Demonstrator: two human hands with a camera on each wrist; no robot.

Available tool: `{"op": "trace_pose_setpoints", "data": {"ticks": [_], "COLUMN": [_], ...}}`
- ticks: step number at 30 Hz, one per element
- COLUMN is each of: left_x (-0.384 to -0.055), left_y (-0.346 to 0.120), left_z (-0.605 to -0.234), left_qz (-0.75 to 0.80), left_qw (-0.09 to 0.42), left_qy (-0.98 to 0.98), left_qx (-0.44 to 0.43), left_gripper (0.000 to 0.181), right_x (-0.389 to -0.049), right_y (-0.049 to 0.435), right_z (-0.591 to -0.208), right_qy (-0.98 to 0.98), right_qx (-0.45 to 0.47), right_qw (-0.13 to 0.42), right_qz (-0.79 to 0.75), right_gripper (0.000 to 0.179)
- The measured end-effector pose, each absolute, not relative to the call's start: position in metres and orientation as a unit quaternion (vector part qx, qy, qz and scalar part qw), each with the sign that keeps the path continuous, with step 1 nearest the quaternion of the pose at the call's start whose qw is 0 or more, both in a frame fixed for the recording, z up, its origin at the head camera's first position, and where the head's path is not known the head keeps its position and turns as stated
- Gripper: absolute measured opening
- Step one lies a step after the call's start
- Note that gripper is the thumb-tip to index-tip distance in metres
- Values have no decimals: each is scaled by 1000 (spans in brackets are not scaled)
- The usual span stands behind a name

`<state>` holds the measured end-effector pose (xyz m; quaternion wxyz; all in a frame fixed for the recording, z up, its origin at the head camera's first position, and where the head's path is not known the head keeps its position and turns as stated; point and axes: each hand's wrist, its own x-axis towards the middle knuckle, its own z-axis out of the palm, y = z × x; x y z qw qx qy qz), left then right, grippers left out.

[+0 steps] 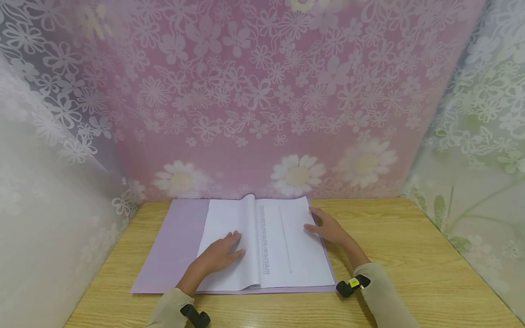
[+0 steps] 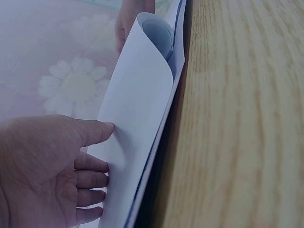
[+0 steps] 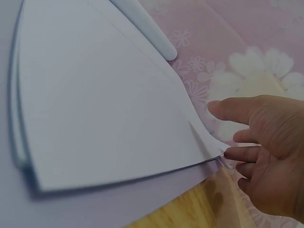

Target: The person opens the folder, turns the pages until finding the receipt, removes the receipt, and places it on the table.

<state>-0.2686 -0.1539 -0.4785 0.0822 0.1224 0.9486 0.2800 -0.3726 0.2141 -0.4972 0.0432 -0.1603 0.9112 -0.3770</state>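
Observation:
An open lilac folder (image 1: 174, 241) lies on the table, with white sheets bound in it. The left-hand page (image 1: 223, 214) bulges up in a curl near the spine; the right-hand page (image 1: 305, 259) carries columns of small print. My left hand (image 1: 220, 255) rests on the left-hand page, fingers extended toward the curl. In the left wrist view its fingertips (image 2: 97, 180) press against the white paper (image 2: 137, 95). At the right-hand page's outer edge is my right hand (image 1: 331, 228). Its fingertips (image 3: 237, 153) meet the sheet's corner in the right wrist view, thumb apart from them.
The wooden table (image 1: 381, 237) extends on both sides of the folder. Behind it hangs a pink flowered cloth (image 1: 254, 114), close to the folder's far edge. Pale patterned cloths (image 1: 484, 150) flank the table left and right. Small black cameras (image 1: 196, 315) sit on both wrists.

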Motion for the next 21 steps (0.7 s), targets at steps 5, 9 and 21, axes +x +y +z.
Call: {"op": "trace_pose_setpoints", "data": {"ticks": [5,9,21], "left_x": [-268,-268,-268], "left_y": [-154,-154,-152], "left_z": [-479,-478,-477], "left_qz": [278,278,271], "left_qw": [76,76,76], "left_qy": [949,949,952], "left_qx": [128,126,121], "left_gripper": [67,66,66], "right_x": [-374,-373,-373], "right_y": [214,214,215], "right_z": [-493,-490,-487], "right_qy": [902,888,834], "right_qx": [-172,-169,-197], "right_qw": [20,7,0], "right_qz": [-396,-427,-515], "right_gripper": [72,66,64]}}
